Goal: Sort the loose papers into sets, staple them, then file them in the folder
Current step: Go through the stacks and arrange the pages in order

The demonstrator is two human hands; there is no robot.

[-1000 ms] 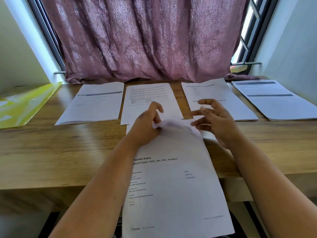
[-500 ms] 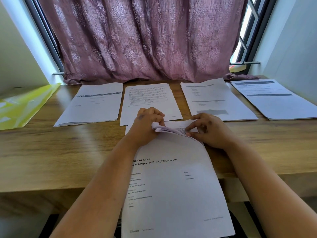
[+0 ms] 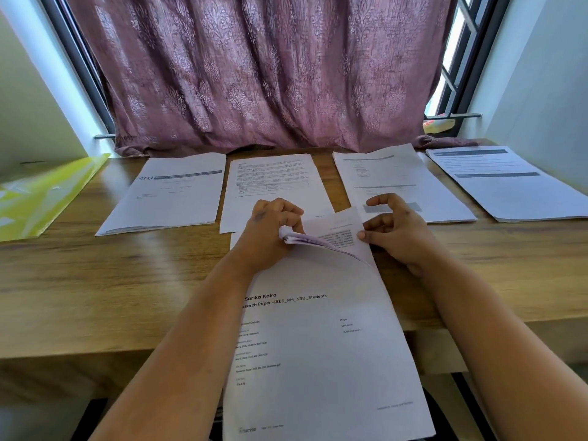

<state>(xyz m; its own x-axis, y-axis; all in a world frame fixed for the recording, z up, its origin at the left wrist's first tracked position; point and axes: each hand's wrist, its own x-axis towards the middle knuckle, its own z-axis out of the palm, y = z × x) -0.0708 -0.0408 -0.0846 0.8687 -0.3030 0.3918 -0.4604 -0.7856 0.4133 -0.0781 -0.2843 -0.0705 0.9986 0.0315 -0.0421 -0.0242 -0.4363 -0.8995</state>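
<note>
Head view: stack's (image 3: 318,345) near edge cut off

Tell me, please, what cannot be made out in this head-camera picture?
- Near paper set: bottom edge cut off by the frame; left hand hides its far left corner.
- Four far paper sets, e.g.: print too small.
- Yellow folder: cut off at left.
- Stapler: none in view.

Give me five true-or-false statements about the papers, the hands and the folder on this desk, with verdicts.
1. The left hand grips the curled far corner of the near paper stack. True.
2. Four paper sets lie along the far edge of the desk. True.
3. The yellow-green folder lies at the right. False: it lies at the far left.
4. The right hand holds a stapler. False: no stapler shows.
5. The near stack overhangs the desk's near edge. True.
</note>
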